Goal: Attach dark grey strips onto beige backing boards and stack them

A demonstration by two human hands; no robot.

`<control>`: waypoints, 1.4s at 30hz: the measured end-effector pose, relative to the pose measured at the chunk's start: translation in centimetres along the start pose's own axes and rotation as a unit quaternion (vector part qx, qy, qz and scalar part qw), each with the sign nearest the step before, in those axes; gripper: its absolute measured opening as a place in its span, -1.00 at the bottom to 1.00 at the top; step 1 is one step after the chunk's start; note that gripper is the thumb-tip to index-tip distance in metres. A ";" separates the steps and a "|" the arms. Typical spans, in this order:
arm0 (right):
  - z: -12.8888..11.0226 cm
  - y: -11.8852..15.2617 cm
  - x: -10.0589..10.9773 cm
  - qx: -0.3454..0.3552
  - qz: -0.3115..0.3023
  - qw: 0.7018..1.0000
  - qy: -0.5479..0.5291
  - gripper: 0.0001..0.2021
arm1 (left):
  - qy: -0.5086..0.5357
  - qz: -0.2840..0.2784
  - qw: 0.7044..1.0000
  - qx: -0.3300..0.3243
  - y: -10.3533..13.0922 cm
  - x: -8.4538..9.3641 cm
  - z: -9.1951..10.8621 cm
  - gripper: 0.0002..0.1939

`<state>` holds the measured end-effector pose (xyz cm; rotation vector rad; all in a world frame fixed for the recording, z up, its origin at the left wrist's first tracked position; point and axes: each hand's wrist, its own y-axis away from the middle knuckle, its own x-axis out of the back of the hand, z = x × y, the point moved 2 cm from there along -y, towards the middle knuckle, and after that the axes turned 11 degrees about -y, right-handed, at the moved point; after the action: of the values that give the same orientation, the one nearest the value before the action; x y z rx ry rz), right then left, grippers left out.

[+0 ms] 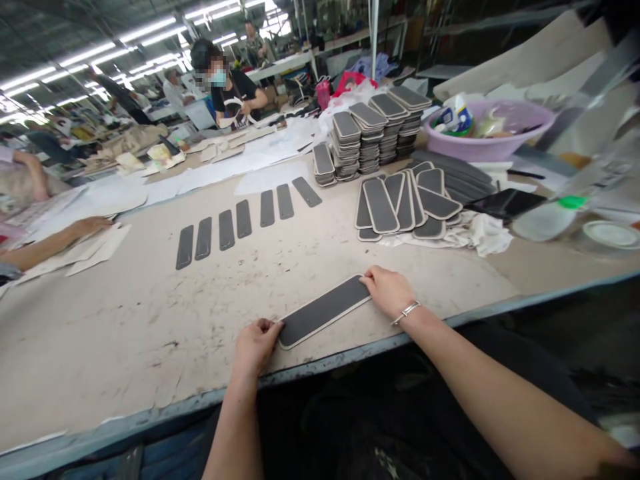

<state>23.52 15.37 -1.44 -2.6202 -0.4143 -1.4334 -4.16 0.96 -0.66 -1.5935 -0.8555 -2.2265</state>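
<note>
A long dark grey panel point(325, 310) with a pale border and rounded corners lies slantwise near the front edge of the table. My left hand point(256, 341) pinches its near left end between thumb and fingers. At the opposite end, my right hand point(390, 291), with a silver bracelet at the wrist, grips the far right corner. Beyond the panel, several narrow dark strips point(227, 230) lie in a slanting row. To the right of them is a loose, overlapping heap of similar pale-edged panels point(381, 205).
Tall stacks of panels point(346, 143) stand at the back right, beside a purple basin point(493, 130) of supplies. A white cloth point(480, 233), a dark phone-like slab point(506, 203) and a clear round container point(607, 237) sit at right. Another person's arm point(60, 241) rests on papers at left.
</note>
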 end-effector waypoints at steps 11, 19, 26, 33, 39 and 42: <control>-0.1 0.0 -0.1 0.012 -0.005 1.000 0.019 -0.81 | 0.022 -0.012 1.000 0.006 0.2 0.3 0.4 -0.64; -0.3 0.1 -0.1 0.020 -0.011 1.000 0.017 -0.81 | 0.012 -0.017 1.000 0.016 0.2 0.7 0.7 -0.64; 0.1 0.0 -0.3 0.027 -0.001 0.999 0.020 -0.83 | 0.250 -0.076 0.964 0.043 0.5 0.1 -0.8 -0.72; 0.3 0.0 -0.2 0.010 0.015 1.000 -0.010 -0.83 | 0.167 -0.041 0.985 -0.022 0.3 -0.3 -1.3 -0.68; 0.5 -0.2 -0.3 -0.006 0.013 0.999 -0.046 -0.81 | 0.140 -0.047 0.989 0.001 -0.6 -0.8 -1.8 -0.63; 0.6 -0.2 -0.3 -0.007 0.017 0.998 -0.057 -0.81 | 0.142 -0.050 0.988 -0.012 -0.9 -1.1 -2.1 -0.63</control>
<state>23.80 15.69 -2.02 -2.7156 -0.3705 -1.2845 -5.85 0.28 -2.45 -1.2229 -0.8458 -2.4634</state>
